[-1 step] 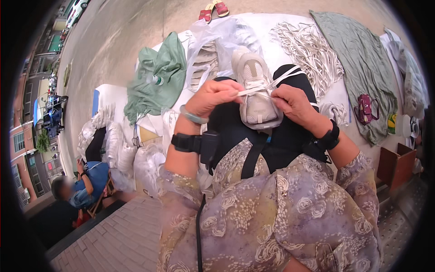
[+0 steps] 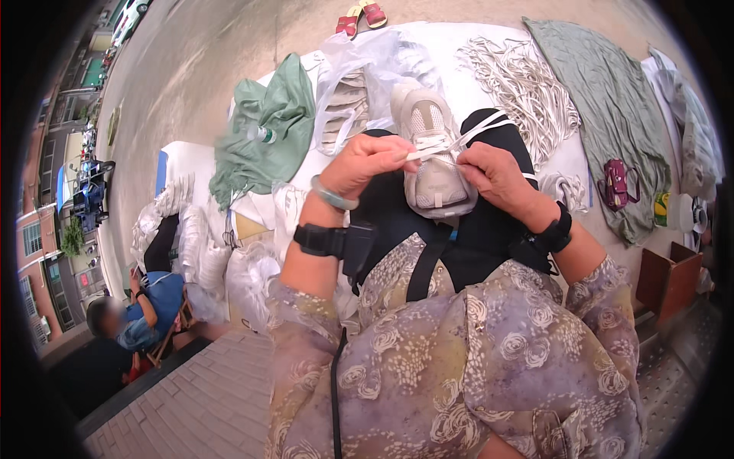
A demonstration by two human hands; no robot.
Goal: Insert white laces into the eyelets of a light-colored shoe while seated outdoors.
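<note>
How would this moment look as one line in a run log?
left hand: pinches white lace | right hand: pinches same lace | beige sneaker: on lap, toe away | pile of laces: beyond

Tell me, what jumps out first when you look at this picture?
Right in the middle, a pale beige sneaker rests on the person's dark lap. The left hand and the right hand each pinch a white shoelace over it. Behind it, a heap of white laces lies on a white sheet, and a crumpled green cloth sits to the left.
</note>
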